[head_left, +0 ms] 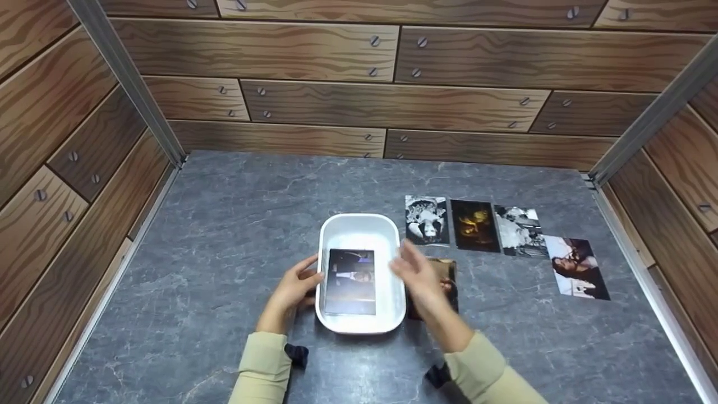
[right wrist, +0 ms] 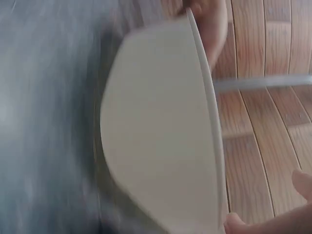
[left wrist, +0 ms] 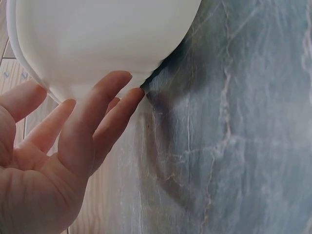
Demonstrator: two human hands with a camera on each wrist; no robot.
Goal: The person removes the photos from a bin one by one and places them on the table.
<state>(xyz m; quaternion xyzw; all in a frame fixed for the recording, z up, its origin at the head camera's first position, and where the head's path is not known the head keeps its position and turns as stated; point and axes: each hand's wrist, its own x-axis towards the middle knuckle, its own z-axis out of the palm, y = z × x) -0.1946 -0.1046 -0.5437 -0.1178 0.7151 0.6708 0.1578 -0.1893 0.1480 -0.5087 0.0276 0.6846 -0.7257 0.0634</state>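
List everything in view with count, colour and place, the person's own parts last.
white tray: one, white, middle of the tabletop.
photo in the tray: one, dark, lying flat inside the tray.
row of photos: four, two black-and-white, one dark with orange, one mostly white, laid out right of the tray.
brown photo: one, beside the tray, partly under the right hand.
tabletop: one, grey marbled.
walls: three, wood-plank print, round the table.
left hand: straight fingers against the tray's left side.
right hand: blurred, at the tray's right edge.

Grey marble-look tabletop (head_left: pixel 235 224); wood-plank walls (head_left: pixel 314 50) on three sides.
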